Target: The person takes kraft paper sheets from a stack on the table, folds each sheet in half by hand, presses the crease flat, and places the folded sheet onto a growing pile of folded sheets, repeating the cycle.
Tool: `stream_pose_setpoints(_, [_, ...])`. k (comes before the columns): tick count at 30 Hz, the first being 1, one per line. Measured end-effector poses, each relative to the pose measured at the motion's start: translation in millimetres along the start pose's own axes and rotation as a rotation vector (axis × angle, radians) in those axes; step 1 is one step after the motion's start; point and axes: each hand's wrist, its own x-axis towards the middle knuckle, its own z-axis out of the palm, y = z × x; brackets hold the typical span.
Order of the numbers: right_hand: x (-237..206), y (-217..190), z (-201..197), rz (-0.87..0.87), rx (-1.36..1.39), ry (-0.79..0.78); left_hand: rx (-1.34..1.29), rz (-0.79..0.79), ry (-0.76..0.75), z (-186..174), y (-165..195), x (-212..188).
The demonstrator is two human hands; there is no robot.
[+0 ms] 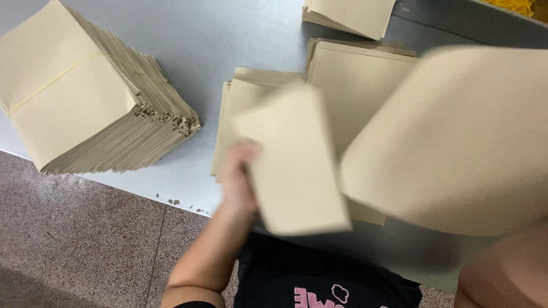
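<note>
My left hand [238, 179] grips a beige paper envelope [294, 162] by its left edge, holding it above the grey table [228, 40]; both are motion-blurred. A much larger blurred beige sheet [456, 142] fills the right side, close to the camera. My right hand itself is hidden; only a bit of bare arm [502, 274] shows at the bottom right, below that sheet. Under the held envelope lie two low stacks of the same beige envelopes [240, 94], [354, 80].
A thick bundle of beige envelopes [85, 97], tied with a rubber band, lies at the table's left. Another small stack [351, 14] sits at the far edge. Something yellow [516, 5] shows at the top right. The table's front edge runs above a speckled floor [74, 245].
</note>
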Motion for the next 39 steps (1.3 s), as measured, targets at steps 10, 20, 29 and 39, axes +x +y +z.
stream_pose_setpoints(10, [-34.2, -54.8, 64.6, -0.790, -0.258, -0.315, 0.106, 0.322, 0.111, -4.8, 63.6, -3.6])
stream_pose_setpoints(20, [-53.3, -41.1, 111.1, -0.632, -0.244, -0.379, 0.173, 0.666, 0.198, -16.5, 56.2, -9.4])
stream_pose_setpoints(29, [-51.6, -43.7, 99.5, -0.518, -0.068, -0.312, 0.746, 0.736, -0.435, 6.2, -15.1, 6.5])
stream_pose_setpoints(39, [-34.6, -2.4, 97.2, -0.102, 0.612, -0.115, 0.880, 0.582, -0.423, 40.0, -20.8, 5.3])
